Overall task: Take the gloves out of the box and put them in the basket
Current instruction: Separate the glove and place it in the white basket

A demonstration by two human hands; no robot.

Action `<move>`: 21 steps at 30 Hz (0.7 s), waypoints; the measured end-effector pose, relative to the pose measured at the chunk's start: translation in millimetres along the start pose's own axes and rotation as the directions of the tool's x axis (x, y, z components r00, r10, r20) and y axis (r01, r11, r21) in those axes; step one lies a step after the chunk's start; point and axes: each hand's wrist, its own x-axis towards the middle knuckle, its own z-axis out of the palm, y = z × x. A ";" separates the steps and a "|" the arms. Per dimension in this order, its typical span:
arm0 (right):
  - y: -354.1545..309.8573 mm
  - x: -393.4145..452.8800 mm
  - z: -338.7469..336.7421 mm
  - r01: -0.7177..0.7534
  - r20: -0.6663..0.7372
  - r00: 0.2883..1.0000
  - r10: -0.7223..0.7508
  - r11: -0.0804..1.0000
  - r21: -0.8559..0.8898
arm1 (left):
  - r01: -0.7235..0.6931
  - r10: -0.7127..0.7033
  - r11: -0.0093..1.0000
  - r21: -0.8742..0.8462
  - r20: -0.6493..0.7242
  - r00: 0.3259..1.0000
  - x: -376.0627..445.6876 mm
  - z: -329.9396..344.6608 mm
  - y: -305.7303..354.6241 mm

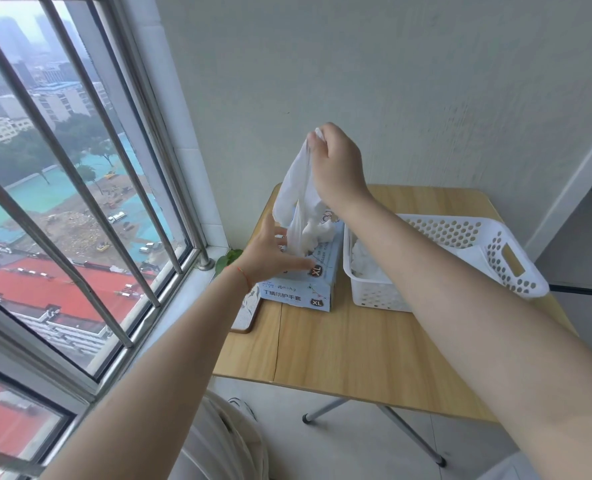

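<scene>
Glove (296, 181), pinched by right hand (336, 161), may drag extras out; left hand (270, 251), fingers spread, steadies box (305, 289), basket (495, 244) at 3 o'clock.

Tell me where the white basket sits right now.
In the head view, the white basket sits on the wooden table, right of the glove box, under the right forearm.

High-rise flat corner: barred window (79, 188) over city, folding table (356, 348).
</scene>
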 end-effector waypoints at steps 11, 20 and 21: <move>4.4 -2.5 -7.1 -0.077 0.207 0.974 0.087 0.995 -0.056 | 0.032 -0.025 0.999 0.022 -0.272 0.962 14.6 -30.5 55.4; 14.9 -2.7 -17.8 -0.313 0.272 0.919 0.287 0.948 0.059 | -0.142 -0.082 0.850 -0.507 -0.394 0.915 11.1 -52.0 83.7; 12.1 -2.0 -20.0 -0.334 0.251 0.920 0.301 0.937 0.102 | -0.160 -0.077 0.841 -0.517 -0.408 0.910 11.5 -56.3 85.8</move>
